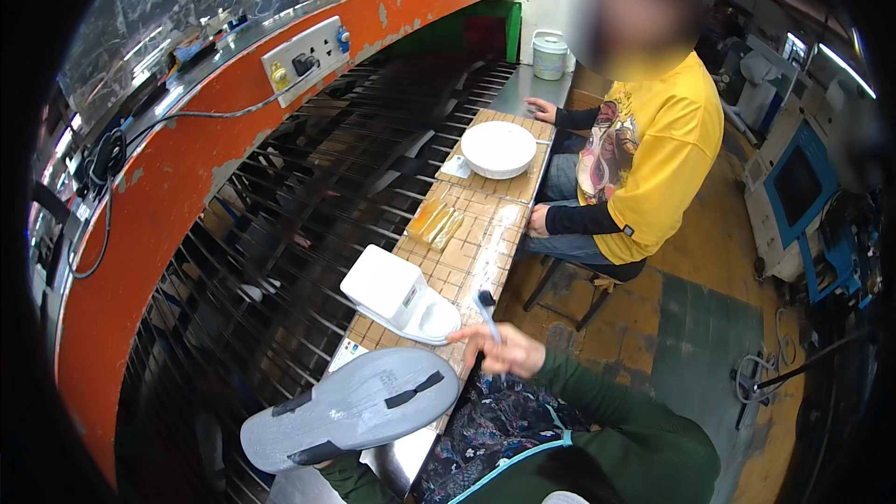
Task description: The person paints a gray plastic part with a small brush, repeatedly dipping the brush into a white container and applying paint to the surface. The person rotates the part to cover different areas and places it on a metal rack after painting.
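Observation:
A grey shoe sole [364,401] with black inserts is held up, tilted, over the near end of the bench. My left hand [325,464] is beneath its lower edge; its fingers are mostly hidden by the sole. Between the fingers of my right hand [509,352] is a small brush [491,317], toothbrush-like, with a pale handle and dark bristles pointing up. Just beyond that hand stands a white dispenser-like container [381,282] with a rounded tray at its front. My right fingertips are close to the tray's edge.
On the patterned bench [483,224] lie a yellow translucent packet [435,224] and a white round basin [498,151]. A lidded pail [550,54] stands farther off. A person in a yellow top [658,154] sits on the right. Metal rods [280,224] run along the left, beside an orange beam [159,271].

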`<action>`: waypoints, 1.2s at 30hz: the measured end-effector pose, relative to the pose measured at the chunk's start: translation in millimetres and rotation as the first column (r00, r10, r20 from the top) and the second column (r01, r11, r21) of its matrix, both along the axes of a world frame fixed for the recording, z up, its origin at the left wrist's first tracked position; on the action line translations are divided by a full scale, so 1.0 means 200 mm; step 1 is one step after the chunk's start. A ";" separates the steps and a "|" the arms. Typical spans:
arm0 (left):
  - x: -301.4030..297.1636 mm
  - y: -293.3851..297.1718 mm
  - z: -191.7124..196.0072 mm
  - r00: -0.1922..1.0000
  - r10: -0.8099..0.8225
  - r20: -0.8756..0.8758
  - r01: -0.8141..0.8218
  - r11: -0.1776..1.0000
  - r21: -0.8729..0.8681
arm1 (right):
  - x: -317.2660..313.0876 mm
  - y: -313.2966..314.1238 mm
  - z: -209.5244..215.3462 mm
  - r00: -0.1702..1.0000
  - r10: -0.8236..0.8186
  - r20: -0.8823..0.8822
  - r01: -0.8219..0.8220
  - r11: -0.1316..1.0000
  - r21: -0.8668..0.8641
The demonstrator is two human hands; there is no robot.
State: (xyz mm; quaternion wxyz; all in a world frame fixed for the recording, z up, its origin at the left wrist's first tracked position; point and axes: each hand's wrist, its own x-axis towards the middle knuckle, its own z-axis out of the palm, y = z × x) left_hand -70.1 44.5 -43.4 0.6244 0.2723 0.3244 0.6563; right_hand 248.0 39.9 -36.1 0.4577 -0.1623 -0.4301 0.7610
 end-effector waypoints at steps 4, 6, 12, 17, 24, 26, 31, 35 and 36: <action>0.01 0.01 0.03 0.989 0.148 -0.024 -0.148 0.989 0.003 | -0.17 -0.17 -0.04 0.965 -0.036 -0.259 -0.040 0.959 -0.281; 0.03 0.02 0.05 0.976 0.216 -0.029 -0.215 0.976 0.009 | -0.21 -0.20 0.00 0.958 -0.096 -0.269 -0.006 0.934 -0.356; 0.09 0.00 0.15 0.904 0.424 0.056 -0.426 0.904 0.025 | -0.24 -0.15 0.07 0.975 -0.099 -0.199 0.032 0.949 -0.313; 0.20 -0.11 0.09 0.757 0.587 0.286 -0.588 0.803 -0.094 | -0.30 -0.14 0.06 0.916 -0.101 -0.388 -0.044 0.936 -0.349; 0.46 -0.24 -0.07 0.684 0.716 -0.143 -0.611 0.669 0.423 | -0.37 -0.18 0.06 0.912 -0.074 -0.404 -0.075 0.937 -0.341; 0.44 -0.19 -0.08 0.656 0.726 -0.207 -0.626 0.676 0.388 | -0.36 -0.21 0.05 0.969 -0.083 -0.231 0.010 0.953 -0.302; 0.18 -0.07 -0.03 0.457 0.722 -0.520 -0.624 0.677 0.391 | -0.16 -0.16 -0.01 0.792 -0.316 0.523 0.335 0.940 0.062; 0.18 -0.13 0.08 -0.177 0.840 -0.513 0.105 0.534 0.839 | 0.10 -0.12 -0.06 0.349 -0.692 0.632 0.497 0.709 0.500; 0.21 -0.16 0.11 -0.258 0.817 -0.517 0.101 0.555 0.826 | 0.15 -0.09 -0.07 0.271 -0.740 0.616 0.493 0.657 0.571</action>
